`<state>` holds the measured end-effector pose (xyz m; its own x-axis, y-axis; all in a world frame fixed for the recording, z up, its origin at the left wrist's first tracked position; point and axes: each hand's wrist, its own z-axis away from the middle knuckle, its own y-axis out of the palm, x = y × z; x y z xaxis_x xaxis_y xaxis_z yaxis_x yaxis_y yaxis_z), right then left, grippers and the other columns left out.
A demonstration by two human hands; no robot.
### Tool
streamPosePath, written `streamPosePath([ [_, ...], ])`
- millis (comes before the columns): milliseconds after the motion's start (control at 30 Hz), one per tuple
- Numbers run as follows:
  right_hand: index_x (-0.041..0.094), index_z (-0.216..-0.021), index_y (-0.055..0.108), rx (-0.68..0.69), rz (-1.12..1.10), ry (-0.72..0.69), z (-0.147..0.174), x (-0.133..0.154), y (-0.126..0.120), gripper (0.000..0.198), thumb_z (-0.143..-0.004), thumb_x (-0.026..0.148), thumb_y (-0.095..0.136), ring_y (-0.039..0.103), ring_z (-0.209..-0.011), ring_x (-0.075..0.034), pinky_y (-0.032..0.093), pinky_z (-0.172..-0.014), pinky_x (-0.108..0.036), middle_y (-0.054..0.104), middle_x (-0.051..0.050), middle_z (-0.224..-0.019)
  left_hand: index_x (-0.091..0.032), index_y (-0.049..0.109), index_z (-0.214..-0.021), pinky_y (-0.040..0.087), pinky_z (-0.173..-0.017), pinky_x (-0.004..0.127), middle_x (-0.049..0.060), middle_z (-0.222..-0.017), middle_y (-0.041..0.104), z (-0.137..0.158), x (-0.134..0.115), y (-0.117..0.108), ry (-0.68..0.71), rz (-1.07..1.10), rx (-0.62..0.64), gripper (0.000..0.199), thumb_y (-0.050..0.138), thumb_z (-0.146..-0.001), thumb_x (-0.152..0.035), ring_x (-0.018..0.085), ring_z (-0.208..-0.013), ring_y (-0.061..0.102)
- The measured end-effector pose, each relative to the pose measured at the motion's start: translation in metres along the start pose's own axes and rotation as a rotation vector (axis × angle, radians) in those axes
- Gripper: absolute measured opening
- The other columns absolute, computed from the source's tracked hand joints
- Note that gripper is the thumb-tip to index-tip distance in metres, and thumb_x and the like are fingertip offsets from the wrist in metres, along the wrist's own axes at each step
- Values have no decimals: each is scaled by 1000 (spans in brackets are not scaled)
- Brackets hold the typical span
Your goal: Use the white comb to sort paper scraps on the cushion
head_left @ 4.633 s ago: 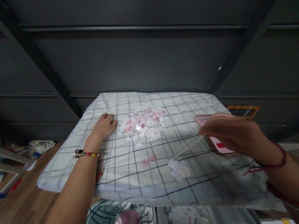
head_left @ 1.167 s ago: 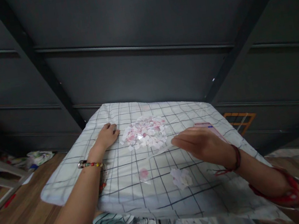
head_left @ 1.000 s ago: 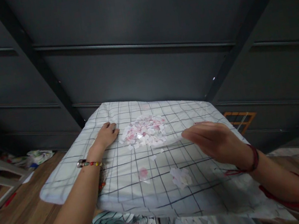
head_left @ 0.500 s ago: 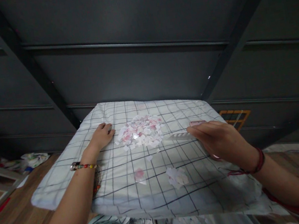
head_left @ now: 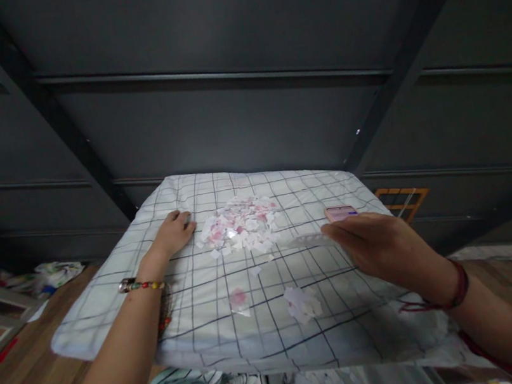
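1. Pinching a thin pale tool [head_left: 314, 239], blurred, the right grip [head_left: 374, 242] points it leftward over the cloth-covered worktop [head_left: 314, 193]; whether its tip touches the cloth I cannot tell.
2. The main pile of white and pink paper scraps [head_left: 242, 225] lies left of the right grip, just beyond the tool's tip.
3. The left grip [head_left: 174, 233] rests on the cloth, relaxed and holding nothing visible, just left of that pile.
4. Nearer the front edge lie a small white heap [head_left: 303, 303] and, left of it, a pinkish scrap [head_left: 239, 300].
5. A phone [head_left: 340, 212] sits partly hidden behind the right grip.
6. Open cloth runs between pile and phone, and between pile and front edge.
7. The back edge stands at a dark panelled wall [head_left: 216, 118].
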<state>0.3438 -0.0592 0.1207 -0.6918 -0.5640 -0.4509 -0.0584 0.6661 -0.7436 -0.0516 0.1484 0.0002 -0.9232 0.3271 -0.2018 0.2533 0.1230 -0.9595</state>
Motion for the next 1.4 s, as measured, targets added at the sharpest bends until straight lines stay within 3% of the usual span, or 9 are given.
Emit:
streamPosePath([
  [133,10,-101,72,-29,-37,-74,1,10,-18,35,-93,-6,42,66,-66,-15,54,-62,-28,76,-7,-79,-17,67,-132,43,-123,47,14,-135,70,0,-3,-2,-19,3,18,47,45,-93,-34,31,-142,52],
  [267,13,-103,72,-39,-80,-82,-7,18,-30,43,-88,-12,41,68,-68,-15,58,-65,-28,78,-6,-84,-18,66,-133,41,-124,45,12,-136,70,1,-5,-2,-51,5,32,49,42,-94,-35,29,-143,51],
  [433,14,-104,71,-28,12,-62,-2,11,-26,34,-92,-5,46,66,-65,-16,54,-61,-30,76,-5,-79,-19,66,-133,41,-123,42,12,-138,69,2,-7,-2,-76,14,23,47,44,-95,-35,29,-145,50],
  [567,13,-103,71,6,24,-72,-1,14,-25,38,-92,-7,40,65,-64,-15,53,-62,-29,75,-4,-78,-16,65,-135,40,-124,42,14,-139,67,3,-8,-3,-72,2,36,48,44,-95,-32,29,-146,49],
  [867,11,-95,70,-84,-166,-88,-44,47,-27,32,-92,-7,43,64,-60,-14,53,-56,-29,75,-5,-76,-17,66,-133,40,-124,38,10,-138,69,4,-10,-4,-75,-11,28,46,43,-96,-34,26,-143,51],
  [1133,14,-99,70,-9,-135,-174,-45,27,-42,38,-88,-10,42,64,-64,-15,53,-60,-30,74,-3,-77,-13,64,-135,37,-125,39,12,-143,67,4,-10,-6,-54,-13,67,51,41,-95,-34,29,-146,48],
  [1400,17,-91,68,-13,-193,-186,-54,37,-29,30,-98,0,45,60,-61,-13,46,-59,-30,70,1,-70,-14,65,-135,39,-124,39,12,-140,69,5,-13,-8,-67,-51,74,50,41,-96,-32,28,-146,48],
])
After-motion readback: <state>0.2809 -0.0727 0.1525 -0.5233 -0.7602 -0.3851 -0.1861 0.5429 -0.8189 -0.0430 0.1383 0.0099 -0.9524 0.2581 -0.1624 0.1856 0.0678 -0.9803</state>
